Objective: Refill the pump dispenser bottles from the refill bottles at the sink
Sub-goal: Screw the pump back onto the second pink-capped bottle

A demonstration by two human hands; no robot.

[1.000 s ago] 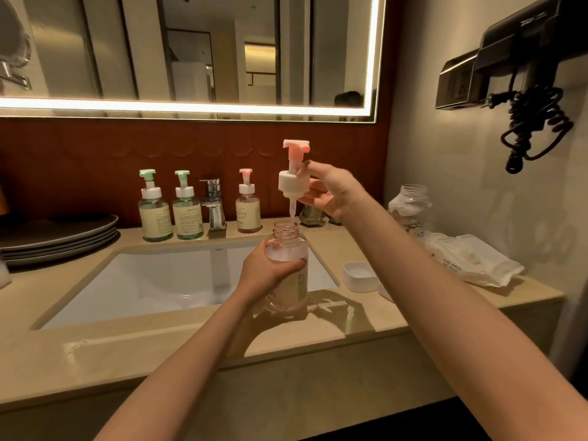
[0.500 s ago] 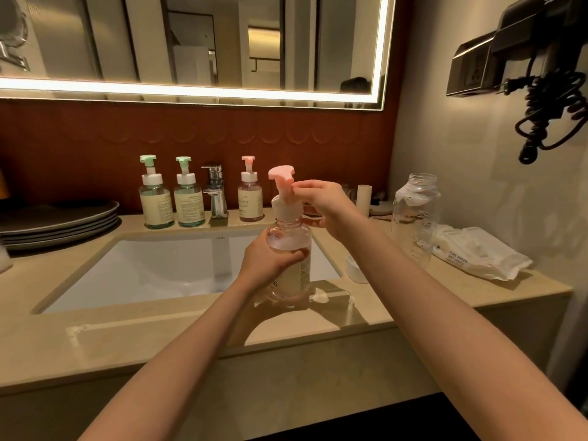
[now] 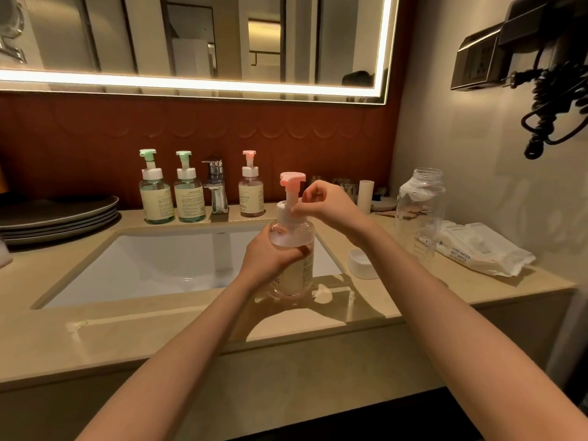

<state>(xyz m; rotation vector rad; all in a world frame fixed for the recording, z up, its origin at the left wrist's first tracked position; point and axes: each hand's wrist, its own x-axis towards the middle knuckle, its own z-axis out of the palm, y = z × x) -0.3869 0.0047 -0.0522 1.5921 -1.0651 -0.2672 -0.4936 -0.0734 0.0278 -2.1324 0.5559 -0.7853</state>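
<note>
Counter: beige stone top surrounding a white sink.
Clear bottle: open-mouthed, upright on the counter at right, well apart from both hands.
Pump bottle: upright on the counter at the sink's front right corner, holding pale liquid.
Left hand: wrapped round the pump bottle's body.
Right hand: fingers curled, pinching the pump's white collar.
Pump: pink-topped, seated in the bottle's neck.

Hotel-style bathroom, sink, lit mirror, wall hairdryer
</note>
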